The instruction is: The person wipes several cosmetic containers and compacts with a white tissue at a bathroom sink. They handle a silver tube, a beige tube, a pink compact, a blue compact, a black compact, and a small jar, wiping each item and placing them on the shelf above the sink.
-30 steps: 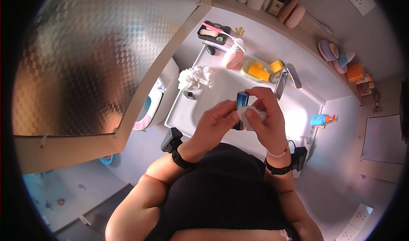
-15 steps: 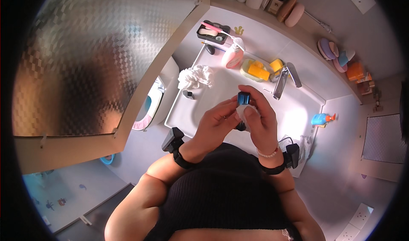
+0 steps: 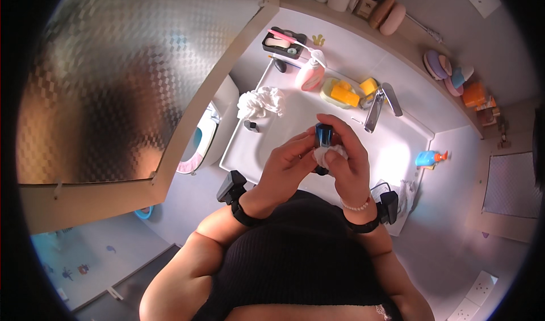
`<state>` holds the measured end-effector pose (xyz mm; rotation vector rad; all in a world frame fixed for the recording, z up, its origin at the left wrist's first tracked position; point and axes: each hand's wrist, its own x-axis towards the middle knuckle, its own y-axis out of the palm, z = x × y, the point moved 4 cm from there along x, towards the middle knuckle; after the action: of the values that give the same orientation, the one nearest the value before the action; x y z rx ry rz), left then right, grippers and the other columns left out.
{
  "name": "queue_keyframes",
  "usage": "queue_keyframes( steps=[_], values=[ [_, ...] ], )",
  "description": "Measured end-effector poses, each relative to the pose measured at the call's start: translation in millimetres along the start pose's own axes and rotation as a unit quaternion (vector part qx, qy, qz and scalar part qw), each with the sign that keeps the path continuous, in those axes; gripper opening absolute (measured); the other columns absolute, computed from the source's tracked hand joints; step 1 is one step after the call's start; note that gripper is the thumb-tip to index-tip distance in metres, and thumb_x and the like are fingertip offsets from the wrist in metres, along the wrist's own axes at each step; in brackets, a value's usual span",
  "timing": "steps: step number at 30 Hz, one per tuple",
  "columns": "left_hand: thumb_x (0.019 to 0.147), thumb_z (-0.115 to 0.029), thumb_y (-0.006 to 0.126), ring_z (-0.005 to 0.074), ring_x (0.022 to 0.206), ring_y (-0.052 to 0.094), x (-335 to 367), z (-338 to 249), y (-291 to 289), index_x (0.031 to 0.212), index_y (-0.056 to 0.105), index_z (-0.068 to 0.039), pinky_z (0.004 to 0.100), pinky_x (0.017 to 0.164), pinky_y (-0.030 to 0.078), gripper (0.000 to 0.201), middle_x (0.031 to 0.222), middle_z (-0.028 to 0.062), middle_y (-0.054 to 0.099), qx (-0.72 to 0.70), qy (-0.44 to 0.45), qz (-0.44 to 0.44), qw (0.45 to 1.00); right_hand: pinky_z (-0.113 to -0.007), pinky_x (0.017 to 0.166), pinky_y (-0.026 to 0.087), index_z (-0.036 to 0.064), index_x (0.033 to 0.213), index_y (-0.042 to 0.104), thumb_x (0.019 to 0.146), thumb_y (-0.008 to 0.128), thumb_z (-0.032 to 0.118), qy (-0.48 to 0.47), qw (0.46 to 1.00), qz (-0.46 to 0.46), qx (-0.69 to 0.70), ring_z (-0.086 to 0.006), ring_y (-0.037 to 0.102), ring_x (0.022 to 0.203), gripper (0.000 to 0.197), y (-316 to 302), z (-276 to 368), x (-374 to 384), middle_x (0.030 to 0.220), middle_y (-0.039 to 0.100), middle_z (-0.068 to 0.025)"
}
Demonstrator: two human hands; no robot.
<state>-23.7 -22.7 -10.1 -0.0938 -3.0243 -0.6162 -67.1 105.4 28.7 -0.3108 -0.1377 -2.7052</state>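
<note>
Above the front of the white sink, both my hands meet around a small glossy dark-blue object. Its black lower end peeks out below; its exact kind is unclear. My left hand grips it from the left. My right hand wraps round its far side, the thumb pressing a crumpled white tissue against it. On the sink's left rim lie a small black-and-silver piece and a bunched white cloth.
Along the back stand a pink pump bottle, a dish with yellow sponges, a chrome faucet and a black tray. A blue bottle sits at the right corner. A toilet is on the left.
The tissue has slid and bunched lower under my right thumb, so more of the blue object shows. My arms stay in nearly the same place.
</note>
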Motion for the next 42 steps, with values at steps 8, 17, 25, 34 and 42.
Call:
queue_keyframes(
  steps=[8,17,25,34,42],
  values=[
    [0.103,-0.007,0.055,0.0111,0.100,0.061,0.3,-1.9,-0.6,0.134,0.059,0.006,0.0264,0.084,0.052,0.034,0.126,0.0088,0.060,0.017,0.016,-0.003,1.000,-0.028,0.086,0.049,0.0004,0.134,0.058,0.087,0.053,0.002,0.012,1.000,0.005,0.020,-0.0142,0.059,0.095,0.047,2.4,3.7,-1.2,0.113,0.066,-0.0094],
    [0.103,-0.005,0.055,0.0127,0.102,0.062,-1.8,3.4,-1.2,0.136,0.059,0.005,0.0275,0.086,0.053,0.035,0.130,0.0094,0.060,-0.021,-0.005,-0.002,1.000,-0.029,0.088,0.050,0.0003,0.132,0.058,0.086,0.050,0.001,-0.004,1.000,0.008,-0.002,-0.0154,0.062,0.094,0.047,1.2,0.4,0.5,0.110,0.068,-0.0102],
    [0.102,-0.004,0.054,0.0155,0.106,0.063,-4.0,1.4,0.8,0.135,0.058,0.006,0.0280,0.088,0.053,0.035,0.129,0.0102,0.059,-0.014,-0.009,-0.004,1.000,-0.029,0.087,0.051,0.0011,0.134,0.057,0.087,0.052,0.004,-0.006,1.000,0.012,-0.022,-0.0158,0.062,0.094,0.046,-1.0,0.0,-0.8,0.108,0.068,-0.0098],
    [0.102,0.002,0.051,0.0248,0.115,0.065,-2.1,2.5,-2.9,0.138,0.055,0.006,0.0356,0.090,0.060,0.036,0.136,0.0135,0.056,0.057,0.001,0.024,0.998,-0.029,0.084,0.050,0.0009,0.134,0.057,0.089,0.053,0.007,-0.011,1.000,0.018,-0.017,-0.0165,0.062,0.092,0.045,-0.7,1.4,-1.0,0.108,0.067,-0.0102],
    [0.104,-0.012,0.058,0.0124,0.103,0.060,-3.9,0.6,3.7,0.130,0.060,0.007,0.0274,0.087,0.053,0.032,0.120,0.0067,0.058,0.024,-0.029,0.021,0.999,-0.031,0.076,0.054,0.0012,0.125,0.062,0.099,0.049,0.010,-0.055,0.992,-0.023,-0.108,-0.0182,0.069,0.083,0.030,-5.3,1.3,2.4,0.098,0.072,-0.0101]
  ],
)
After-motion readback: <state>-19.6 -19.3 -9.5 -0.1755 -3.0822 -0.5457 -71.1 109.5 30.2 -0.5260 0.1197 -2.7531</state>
